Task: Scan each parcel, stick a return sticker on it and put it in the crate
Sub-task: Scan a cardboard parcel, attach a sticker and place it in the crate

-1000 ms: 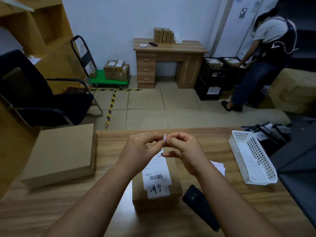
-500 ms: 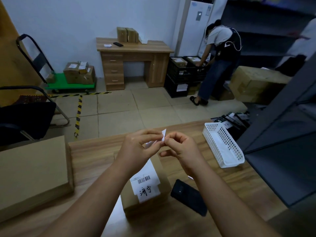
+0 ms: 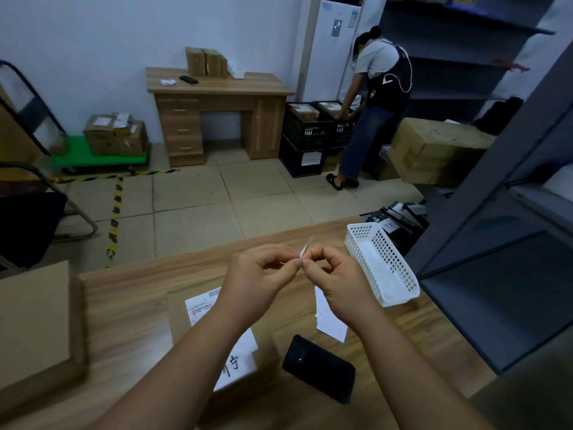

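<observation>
Your left hand (image 3: 259,276): raised over the table, fingers curled, thumb and forefinger pinching a small white sticker (image 3: 305,250).

Your right hand (image 3: 336,274): directly at 3 o'clock of the left, fingertips meeting it, also pinching the sticker; the remaining fingers are curled in. The sticker's free corner stands up towards 12 o'clock above both thumbs.

Parcel (image 3: 186,308): brown cardboard box flat on the wooden table (image 3: 124,321), at 6 o'clock beneath your hands, partly covered by your left forearm. It carries a white shipping label (image 3: 201,305) with a barcode, and a white slip (image 3: 240,361) with handwritten characters at its near end.

Black handheld device (image 3: 319,367): lying flat on the table at 3 o'clock of the parcel, just beside it. Whether it is the scanner, you cannot tell.

White paper sheets (image 3: 330,321): loose on the table at 12 o'clock of the device, partly under your right wrist.

White perforated basket (image 3: 384,262): at 3 o'clock of your right hand, near the table's right edge.

Large flat cardboard box (image 3: 34,324): at 9 o'clock, on the table's left end.

Background, 12 to 2 o'clock: wooden desk (image 3: 217,113) against the wall; black crates (image 3: 305,131) holding boxes; another person (image 3: 375,103) bending over them. Green trolley (image 3: 99,156) with boxes at 11 o'clock.
</observation>
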Action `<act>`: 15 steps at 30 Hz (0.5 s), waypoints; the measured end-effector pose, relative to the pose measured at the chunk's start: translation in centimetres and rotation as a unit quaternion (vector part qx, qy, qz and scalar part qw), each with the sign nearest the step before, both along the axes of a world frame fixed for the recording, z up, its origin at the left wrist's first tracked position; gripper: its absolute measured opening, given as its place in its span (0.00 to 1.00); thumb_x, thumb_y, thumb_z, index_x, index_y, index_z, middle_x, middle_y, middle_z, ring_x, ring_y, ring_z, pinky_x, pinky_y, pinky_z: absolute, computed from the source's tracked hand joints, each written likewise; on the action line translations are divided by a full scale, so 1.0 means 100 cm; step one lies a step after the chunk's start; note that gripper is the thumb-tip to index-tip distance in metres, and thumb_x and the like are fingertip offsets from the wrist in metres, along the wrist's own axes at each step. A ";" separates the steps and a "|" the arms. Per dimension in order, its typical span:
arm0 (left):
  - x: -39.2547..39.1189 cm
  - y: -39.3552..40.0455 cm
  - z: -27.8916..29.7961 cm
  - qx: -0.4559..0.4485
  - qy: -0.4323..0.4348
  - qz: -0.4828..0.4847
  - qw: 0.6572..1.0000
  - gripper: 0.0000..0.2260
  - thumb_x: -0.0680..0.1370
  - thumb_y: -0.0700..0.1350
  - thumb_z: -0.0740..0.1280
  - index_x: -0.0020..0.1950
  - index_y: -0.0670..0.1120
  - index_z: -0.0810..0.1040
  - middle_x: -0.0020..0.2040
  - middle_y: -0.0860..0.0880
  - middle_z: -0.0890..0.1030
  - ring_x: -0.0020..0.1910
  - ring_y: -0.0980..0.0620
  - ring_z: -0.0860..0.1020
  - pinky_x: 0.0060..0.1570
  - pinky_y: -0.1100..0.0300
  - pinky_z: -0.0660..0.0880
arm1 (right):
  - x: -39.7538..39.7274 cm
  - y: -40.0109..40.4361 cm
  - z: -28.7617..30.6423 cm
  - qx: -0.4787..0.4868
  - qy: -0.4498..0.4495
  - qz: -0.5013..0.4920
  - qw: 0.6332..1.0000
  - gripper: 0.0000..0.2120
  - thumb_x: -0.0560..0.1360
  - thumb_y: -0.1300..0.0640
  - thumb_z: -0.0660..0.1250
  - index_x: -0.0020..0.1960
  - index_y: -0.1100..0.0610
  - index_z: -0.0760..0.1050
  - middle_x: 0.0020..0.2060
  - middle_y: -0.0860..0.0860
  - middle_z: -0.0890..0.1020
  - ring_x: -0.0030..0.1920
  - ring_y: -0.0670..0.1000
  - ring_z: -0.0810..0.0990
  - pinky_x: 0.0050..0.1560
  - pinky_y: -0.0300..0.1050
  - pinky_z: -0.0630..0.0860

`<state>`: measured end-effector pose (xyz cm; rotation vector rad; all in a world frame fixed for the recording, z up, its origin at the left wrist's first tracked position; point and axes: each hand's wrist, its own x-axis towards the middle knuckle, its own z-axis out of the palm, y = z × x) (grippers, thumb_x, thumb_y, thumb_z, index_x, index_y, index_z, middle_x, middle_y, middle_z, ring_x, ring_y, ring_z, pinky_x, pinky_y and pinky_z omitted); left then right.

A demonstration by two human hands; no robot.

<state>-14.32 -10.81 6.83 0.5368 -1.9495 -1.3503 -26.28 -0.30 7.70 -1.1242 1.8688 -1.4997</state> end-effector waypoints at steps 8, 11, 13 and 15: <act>-0.115 0.034 -0.031 0.106 -0.062 0.053 0.991 0.09 0.79 0.42 0.66 0.39 0.50 0.78 0.38 0.52 0.82 0.40 0.52 0.80 0.44 0.57 0.77 | -0.110 0.031 -0.034 0.068 -0.080 -0.053 0.993 0.08 0.78 0.61 0.64 0.40 0.55 0.74 0.33 0.46 0.76 0.35 0.46 0.72 0.39 0.41 0.70; -0.175 0.050 -0.048 0.258 -0.082 0.045 0.962 0.09 0.80 0.43 0.63 0.40 0.47 0.76 0.36 0.52 0.82 0.36 0.52 0.80 0.40 0.54 0.77 | -0.173 0.053 -0.059 0.116 -0.116 -0.103 0.981 0.09 0.78 0.61 0.63 0.39 0.56 0.75 0.38 0.54 0.80 0.37 0.51 0.74 0.43 0.49 0.73; -0.215 0.060 -0.059 0.352 -0.091 0.018 0.931 0.09 0.81 0.43 0.62 0.41 0.45 0.75 0.34 0.51 0.80 0.31 0.56 0.77 0.36 0.58 0.74 | -0.215 0.065 -0.077 0.162 -0.108 -0.116 0.974 0.10 0.78 0.60 0.63 0.38 0.55 0.75 0.39 0.56 0.82 0.37 0.51 0.75 0.43 0.47 0.73; -0.247 0.069 -0.075 0.375 -0.117 0.012 0.919 0.09 0.82 0.43 0.62 0.42 0.44 0.76 0.33 0.53 0.79 0.31 0.57 0.77 0.37 0.60 0.74 | -0.248 0.073 -0.093 0.201 -0.102 -0.118 0.967 0.10 0.78 0.59 0.63 0.38 0.55 0.74 0.40 0.55 0.83 0.36 0.50 0.75 0.39 0.43 0.72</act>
